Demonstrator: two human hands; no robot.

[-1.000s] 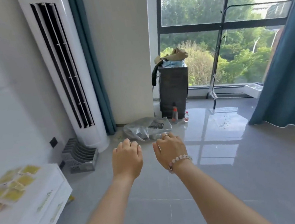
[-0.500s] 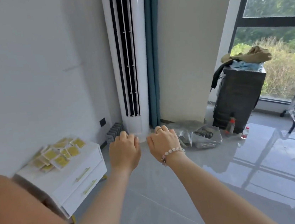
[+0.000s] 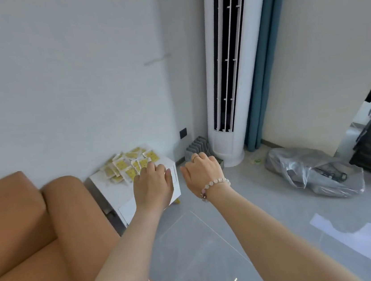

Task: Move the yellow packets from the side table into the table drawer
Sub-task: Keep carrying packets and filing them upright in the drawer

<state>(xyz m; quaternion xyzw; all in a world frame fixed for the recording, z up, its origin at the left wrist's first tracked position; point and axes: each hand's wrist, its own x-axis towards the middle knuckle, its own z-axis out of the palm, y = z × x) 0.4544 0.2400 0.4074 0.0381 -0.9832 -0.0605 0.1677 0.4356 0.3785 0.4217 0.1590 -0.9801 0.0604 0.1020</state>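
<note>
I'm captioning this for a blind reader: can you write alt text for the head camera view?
A person's empty left hand and right hand are held out toward a white side table heaped with yellow packets. A tan sofa sits at left; a white air conditioner stands in the corner.

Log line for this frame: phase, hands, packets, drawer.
phase: pre-grasp | left hand: empty | right hand: empty | yellow packets: piled on side table | drawer: not pulled out, partly hidden
</note>
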